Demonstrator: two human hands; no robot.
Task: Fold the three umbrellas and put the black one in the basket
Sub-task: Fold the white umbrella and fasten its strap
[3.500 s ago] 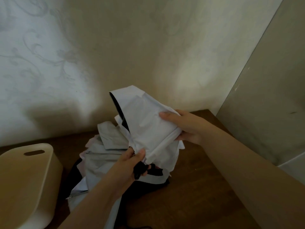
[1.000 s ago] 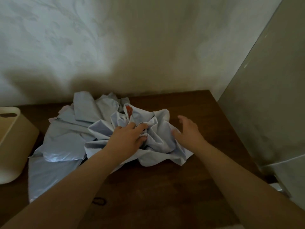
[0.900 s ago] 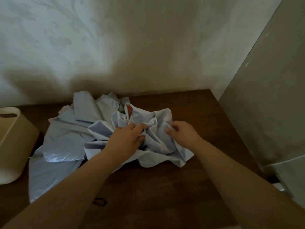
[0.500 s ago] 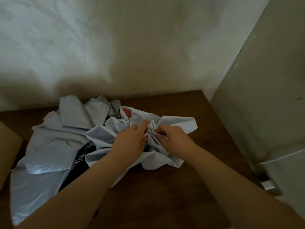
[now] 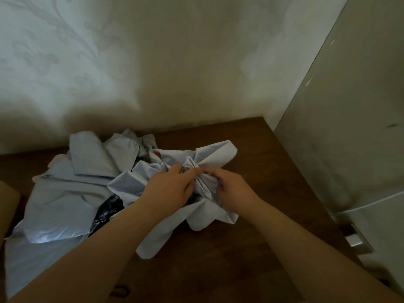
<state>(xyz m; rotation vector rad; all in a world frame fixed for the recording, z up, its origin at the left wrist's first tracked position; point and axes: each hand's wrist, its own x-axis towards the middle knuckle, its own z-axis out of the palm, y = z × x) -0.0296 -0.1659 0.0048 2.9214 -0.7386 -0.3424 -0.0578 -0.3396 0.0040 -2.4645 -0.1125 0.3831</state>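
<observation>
White umbrella: we see its crumpled canopy (image 5: 215,156) at frame centre, on the wooden table (image 5: 218,259).
Left hand: ours (image 5: 169,189), fingers pinching gathered folds.
Right hand: ours (image 5: 232,186), fingers curled, gripping the same pleats.
Grey umbrella: its canopy (image 5: 65,193) sprawls centre-left.
Black fabric: a dark patch (image 5: 109,208) between both canopies.
Basket: beige edge (image 5: 7,206) at far left.
</observation>
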